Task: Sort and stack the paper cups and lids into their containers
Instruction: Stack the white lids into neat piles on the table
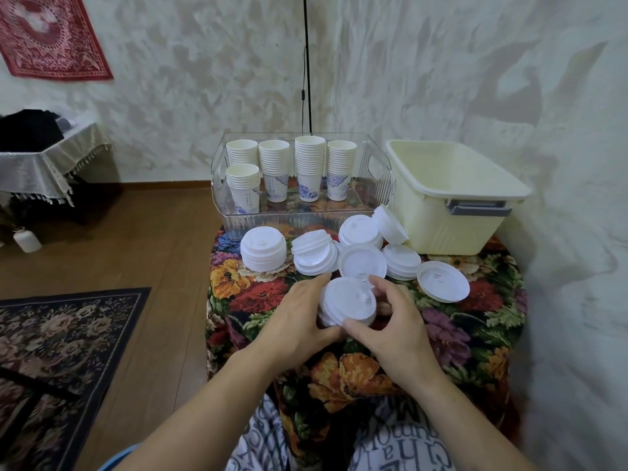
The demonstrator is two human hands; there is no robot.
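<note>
Both hands hold a small stack of white lids (347, 305) over the floral table. My left hand (299, 317) grips its left side, and my right hand (390, 321) curls round its right side and front. Behind it lie more white lids: a neat stack (263, 248) at the left, tumbled piles (362, 256) in the middle, and a single upturned lid (442, 280) at the right. Several stacks of paper cups (290, 168) stand in the clear plastic bin (299, 219) at the back.
A cream plastic tub (452, 219) sits at the back right, next to the wall. The floral tablecloth (339, 368) covers a small round table. To the left are wooden floor, a dark rug (61, 351) and a white bottle (27, 239).
</note>
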